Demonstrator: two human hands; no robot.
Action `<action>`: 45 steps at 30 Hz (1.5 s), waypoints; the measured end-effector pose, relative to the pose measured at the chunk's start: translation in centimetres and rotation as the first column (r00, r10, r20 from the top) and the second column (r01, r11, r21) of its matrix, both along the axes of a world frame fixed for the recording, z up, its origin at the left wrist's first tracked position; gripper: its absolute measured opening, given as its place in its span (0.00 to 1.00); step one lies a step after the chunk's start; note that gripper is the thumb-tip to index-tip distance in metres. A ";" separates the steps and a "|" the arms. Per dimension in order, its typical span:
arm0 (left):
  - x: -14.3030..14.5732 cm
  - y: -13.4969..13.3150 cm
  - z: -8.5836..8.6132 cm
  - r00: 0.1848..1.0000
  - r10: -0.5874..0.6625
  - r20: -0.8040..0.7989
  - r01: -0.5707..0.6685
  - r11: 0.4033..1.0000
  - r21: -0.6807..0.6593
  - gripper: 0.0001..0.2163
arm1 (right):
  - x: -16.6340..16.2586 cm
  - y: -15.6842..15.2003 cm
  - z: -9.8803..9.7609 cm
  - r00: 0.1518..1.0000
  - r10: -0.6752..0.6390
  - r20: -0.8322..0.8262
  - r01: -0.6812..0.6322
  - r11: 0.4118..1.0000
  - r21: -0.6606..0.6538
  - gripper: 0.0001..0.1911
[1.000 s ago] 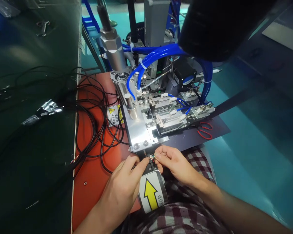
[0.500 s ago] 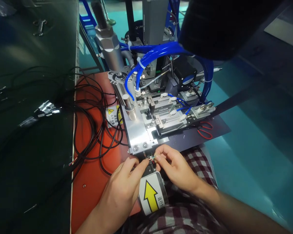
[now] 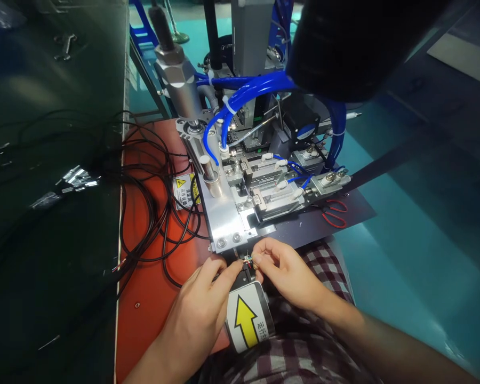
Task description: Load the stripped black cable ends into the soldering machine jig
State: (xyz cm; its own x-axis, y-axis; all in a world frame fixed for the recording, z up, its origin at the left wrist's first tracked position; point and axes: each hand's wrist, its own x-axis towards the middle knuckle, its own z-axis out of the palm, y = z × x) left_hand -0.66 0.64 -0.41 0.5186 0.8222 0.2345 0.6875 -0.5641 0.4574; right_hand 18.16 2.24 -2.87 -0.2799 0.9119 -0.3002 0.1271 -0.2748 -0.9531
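My left hand (image 3: 202, 304) and my right hand (image 3: 285, 269) meet at the front edge of a silver metal machine plate (image 3: 224, 216). Both pinch the stripped end of a thin black cable (image 3: 247, 261), where tiny coloured wires show between the fingertips. The left thumb and forefinger grip the cable from the left; the right fingers pinch the wire tips from the right. Just below the hands sits a curved label with a yellow arrow (image 3: 246, 319).
Loose black cables (image 3: 152, 197) coil over the orange mat (image 3: 144, 298) on the left. The machine carries blue air hoses (image 3: 244, 93) and a silver cylinder (image 3: 180, 80). Red-handled scissors (image 3: 334, 213) lie on the dark plate at right. A dark green bench (image 3: 52, 160) runs along the left.
The hands have stayed pinched on the cable end, with only small finger shifts. The view has drifted slightly.
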 end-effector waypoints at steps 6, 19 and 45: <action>0.0 0.0 0.1 1.000 0.009 -0.011 -0.009 1.000 0.028 0.14 | -0.2 -0.1 1.3 0.974 -0.033 0.223 -0.011 0.981 0.195 0.07; 0.1 0.2 0.2 1.000 -0.001 -0.019 0.001 0.999 0.038 0.15 | -0.3 0.0 0.4 0.998 -0.066 0.022 0.066 0.998 -0.001 0.07; -0.4 0.1 0.0 0.999 -0.028 -0.037 0.029 0.999 0.022 0.14 | -0.4 0.5 0.4 0.999 -0.047 0.002 0.047 0.996 -0.069 0.07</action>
